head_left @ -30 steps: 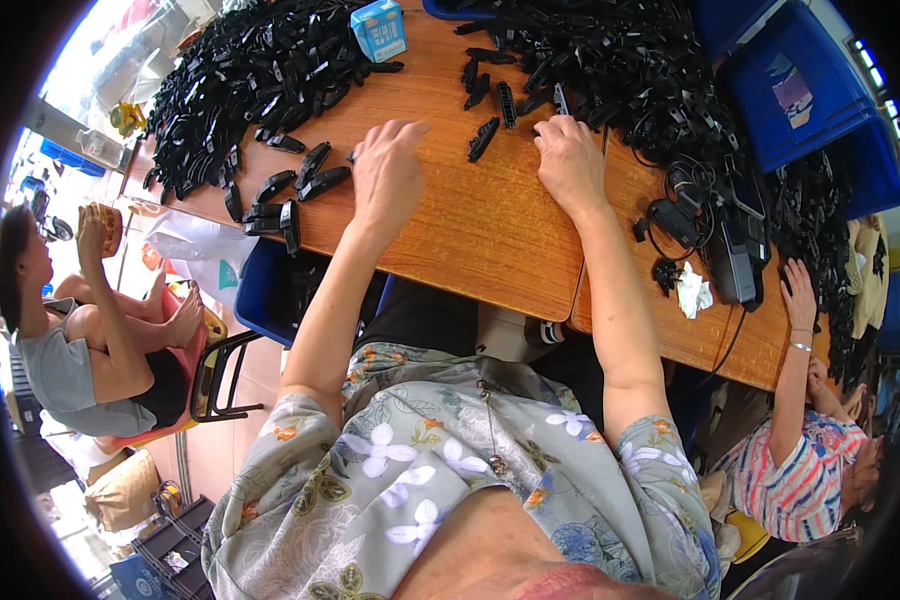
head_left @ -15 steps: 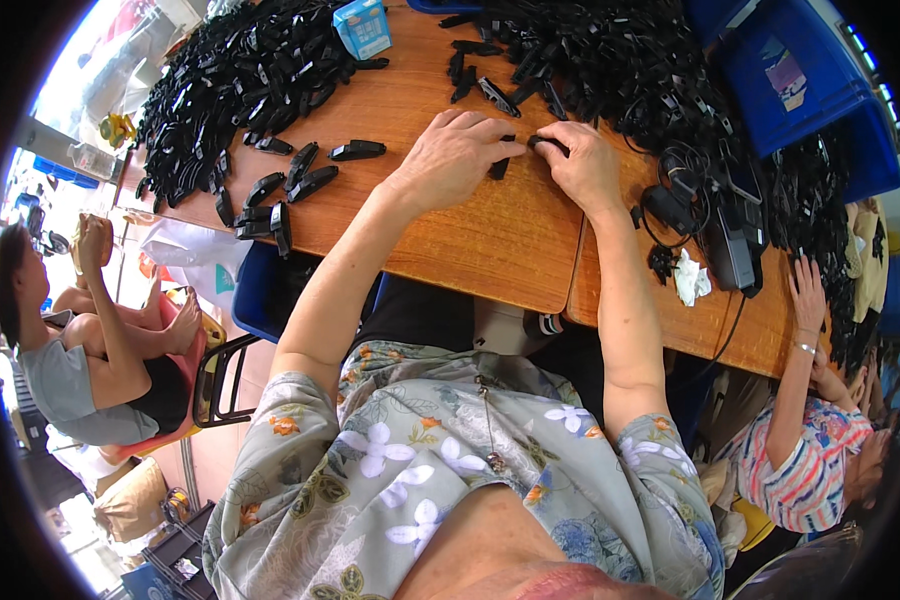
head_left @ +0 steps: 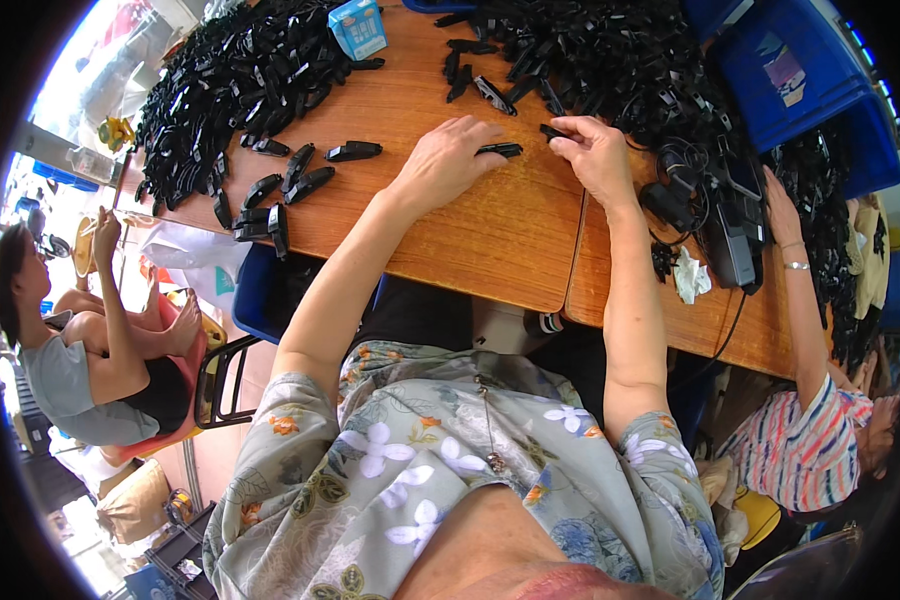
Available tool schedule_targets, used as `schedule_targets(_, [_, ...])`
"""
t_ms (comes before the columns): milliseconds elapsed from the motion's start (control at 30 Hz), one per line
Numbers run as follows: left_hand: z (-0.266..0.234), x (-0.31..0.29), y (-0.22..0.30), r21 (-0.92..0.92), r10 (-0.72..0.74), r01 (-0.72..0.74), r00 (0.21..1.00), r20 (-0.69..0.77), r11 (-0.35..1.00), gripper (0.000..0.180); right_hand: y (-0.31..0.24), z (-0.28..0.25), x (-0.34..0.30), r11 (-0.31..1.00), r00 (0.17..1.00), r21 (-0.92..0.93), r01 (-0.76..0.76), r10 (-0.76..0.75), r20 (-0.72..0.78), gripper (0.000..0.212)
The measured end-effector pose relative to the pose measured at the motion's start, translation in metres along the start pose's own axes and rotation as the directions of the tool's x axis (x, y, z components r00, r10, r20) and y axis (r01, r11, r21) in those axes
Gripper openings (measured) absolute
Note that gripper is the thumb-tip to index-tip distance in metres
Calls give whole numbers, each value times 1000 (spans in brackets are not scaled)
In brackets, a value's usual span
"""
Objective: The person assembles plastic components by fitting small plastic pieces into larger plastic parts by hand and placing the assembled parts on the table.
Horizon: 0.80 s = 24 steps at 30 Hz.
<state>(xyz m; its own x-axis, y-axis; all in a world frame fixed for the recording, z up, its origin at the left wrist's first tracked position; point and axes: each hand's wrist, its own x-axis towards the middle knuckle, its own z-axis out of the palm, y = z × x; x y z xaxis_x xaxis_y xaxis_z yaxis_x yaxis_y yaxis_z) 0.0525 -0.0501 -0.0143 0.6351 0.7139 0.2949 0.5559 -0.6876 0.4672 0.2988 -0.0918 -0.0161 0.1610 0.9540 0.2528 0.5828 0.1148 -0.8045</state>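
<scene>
My left hand is closed on a slim black plastic piece, which sticks out to the right past the fingertips. A short gap away, my right hand pinches a smaller black part between thumb and fingers; its exact kind is too small to tell. Both hands hover over the wooden table. Just beyond them lie a few loose black pieces, one with a greyish face.
Large heaps of black plastic pieces cover the far left and far right. Near my right forearm are a black device with cables and crumpled tissue. A blue carton, blue bins and two other people flank the table.
My hands have drawn slightly apart, and the left one's black piece now lies sideways instead of pointing down. At the right, the co-worker's hand has moved farther over the table.
</scene>
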Motion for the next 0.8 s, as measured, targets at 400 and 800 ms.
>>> schedule_targets(400, [-11,-32,-9,-175,-43,13,985,-168,985,34,-27,33,-17,950,931,133,284,-306,197,22])
schedule_targets(800, [-10,-29,-5,-365,-180,118,974,-141,924,38,-29,31,-16,893,875,40,449,-449,183,19])
